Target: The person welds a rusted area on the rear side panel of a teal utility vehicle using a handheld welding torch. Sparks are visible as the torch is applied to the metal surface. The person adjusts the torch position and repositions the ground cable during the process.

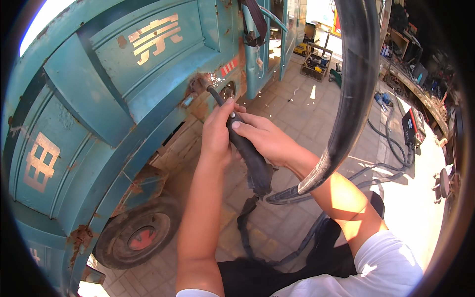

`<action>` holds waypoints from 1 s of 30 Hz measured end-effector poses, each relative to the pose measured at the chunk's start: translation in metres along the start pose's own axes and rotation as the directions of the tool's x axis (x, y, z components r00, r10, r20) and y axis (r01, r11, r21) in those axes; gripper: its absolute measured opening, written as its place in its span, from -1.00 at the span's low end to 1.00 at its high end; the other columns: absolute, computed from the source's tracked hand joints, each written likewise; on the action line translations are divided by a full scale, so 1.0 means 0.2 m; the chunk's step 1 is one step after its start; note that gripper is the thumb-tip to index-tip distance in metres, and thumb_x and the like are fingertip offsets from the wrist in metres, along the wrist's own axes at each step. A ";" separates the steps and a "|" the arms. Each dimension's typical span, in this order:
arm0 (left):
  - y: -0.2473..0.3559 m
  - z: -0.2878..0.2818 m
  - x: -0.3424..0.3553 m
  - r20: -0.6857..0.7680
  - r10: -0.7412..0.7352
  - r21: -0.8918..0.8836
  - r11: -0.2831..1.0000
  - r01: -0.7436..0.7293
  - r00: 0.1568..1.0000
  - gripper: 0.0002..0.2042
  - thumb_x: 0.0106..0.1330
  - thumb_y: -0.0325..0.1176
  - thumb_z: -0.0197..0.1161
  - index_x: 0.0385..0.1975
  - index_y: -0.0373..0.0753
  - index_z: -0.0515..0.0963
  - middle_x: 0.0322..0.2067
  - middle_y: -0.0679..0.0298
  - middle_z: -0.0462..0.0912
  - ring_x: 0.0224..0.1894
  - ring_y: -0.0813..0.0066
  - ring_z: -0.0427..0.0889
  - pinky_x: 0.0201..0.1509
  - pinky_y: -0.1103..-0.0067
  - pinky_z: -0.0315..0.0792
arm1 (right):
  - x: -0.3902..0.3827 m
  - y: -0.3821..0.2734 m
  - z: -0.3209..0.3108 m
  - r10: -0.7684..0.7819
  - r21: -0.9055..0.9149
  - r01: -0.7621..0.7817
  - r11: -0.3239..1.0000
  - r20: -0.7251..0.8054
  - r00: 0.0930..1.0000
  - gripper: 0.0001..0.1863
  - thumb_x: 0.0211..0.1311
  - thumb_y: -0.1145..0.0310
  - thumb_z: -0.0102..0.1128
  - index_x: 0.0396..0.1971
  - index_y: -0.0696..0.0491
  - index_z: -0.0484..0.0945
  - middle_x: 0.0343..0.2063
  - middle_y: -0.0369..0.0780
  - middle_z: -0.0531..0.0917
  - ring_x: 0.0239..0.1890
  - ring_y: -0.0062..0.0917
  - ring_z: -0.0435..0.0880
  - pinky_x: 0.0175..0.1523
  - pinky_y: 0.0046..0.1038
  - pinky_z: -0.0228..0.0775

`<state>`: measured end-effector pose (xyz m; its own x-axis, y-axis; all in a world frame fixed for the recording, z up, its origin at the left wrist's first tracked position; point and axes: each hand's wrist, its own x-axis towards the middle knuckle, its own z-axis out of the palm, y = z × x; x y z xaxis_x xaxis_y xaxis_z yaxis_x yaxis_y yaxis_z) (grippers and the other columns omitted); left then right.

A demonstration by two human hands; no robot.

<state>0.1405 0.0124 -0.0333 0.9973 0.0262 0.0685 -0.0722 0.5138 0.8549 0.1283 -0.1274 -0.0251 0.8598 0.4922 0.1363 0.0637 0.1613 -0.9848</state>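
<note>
My left hand (217, 128) and my right hand (257, 133) are wrapped round the black handle of a torch (250, 159), left hand forward near its neck, right hand beside it. The torch's narrow nozzle points at a rusty patch (195, 83) on the teal truck body (89, 94), where bright sparks show. A thick black cable (354, 99) arches from the lower end of the torch up past my right arm and out of the top of the view. Just right of the rusty patch are a dark oval opening and a red-striped reflector (229, 68).
A truck wheel (138, 232) is at the lower left. Black hoses lie on the paved floor (287, 109) and lead to a black-and-red machine (412, 126) at the right. A tool crate (315, 63) is near the back; a cluttered bench (418, 89) runs along the right.
</note>
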 end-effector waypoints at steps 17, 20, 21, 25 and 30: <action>0.02 0.04 0.00 -0.057 -0.005 0.085 0.996 0.010 0.998 -0.64 0.42 -0.07 0.28 -0.17 -0.31 0.54 -0.24 0.19 0.62 -0.27 0.50 0.58 -0.16 0.51 0.48 | 0.01 0.15 0.02 0.101 0.303 -0.065 0.951 -0.103 0.990 -0.60 0.55 0.08 0.08 -0.02 0.16 0.56 -0.48 -0.26 0.64 -0.64 -0.60 0.62 -0.54 -0.59 0.50; 0.02 0.07 0.01 -0.063 0.002 0.129 0.992 0.007 0.998 -0.65 0.42 -0.08 0.27 -0.20 -0.32 0.54 -0.29 0.20 0.61 -0.30 0.51 0.57 -0.19 0.52 0.46 | 0.01 0.14 -0.01 0.075 0.314 -0.048 0.948 -0.076 0.994 -0.59 0.54 0.05 0.09 -0.03 0.15 0.55 -0.48 -0.24 0.65 -0.63 -0.58 0.64 -0.52 -0.57 0.53; 0.02 0.07 0.01 -0.066 0.012 0.150 0.989 -0.002 0.998 -0.65 0.41 -0.08 0.27 -0.22 -0.32 0.54 -0.32 0.21 0.61 -0.31 0.51 0.56 -0.19 0.53 0.45 | 0.01 0.14 -0.01 0.085 0.330 -0.061 0.942 -0.059 0.995 -0.59 0.55 0.04 0.08 -0.03 0.14 0.55 -0.47 -0.24 0.65 -0.63 -0.57 0.64 -0.51 -0.55 0.54; 0.01 0.06 0.01 -0.086 0.060 0.250 0.967 -0.036 0.995 -0.64 0.42 -0.07 0.26 -0.25 -0.32 0.55 -0.39 0.24 0.61 -0.34 0.53 0.56 -0.23 0.55 0.43 | -0.02 0.13 0.00 0.161 0.391 -0.123 0.912 -0.066 0.985 -0.56 0.56 0.00 0.03 -0.05 0.13 0.52 -0.46 -0.24 0.62 -0.62 -0.53 0.66 -0.51 -0.50 0.57; -0.09 0.08 0.04 -0.070 0.107 0.298 0.951 -0.081 0.992 -0.62 0.42 -0.05 0.27 -0.27 -0.33 0.54 -0.41 0.25 0.61 -0.37 0.52 0.55 -0.25 0.52 0.43 | -0.06 0.19 -0.07 0.156 0.332 -0.111 0.937 -0.111 0.982 -0.54 0.59 -0.02 -0.03 -0.04 0.15 0.50 -0.45 -0.26 0.57 -0.62 -0.52 0.65 -0.53 -0.50 0.56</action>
<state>0.1497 -0.0109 -0.0387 0.9823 0.1413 0.1230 -0.1536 0.2313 0.9607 0.1277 -0.1400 -0.0662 0.9100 0.4133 -0.0314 -0.2041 0.3809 -0.9018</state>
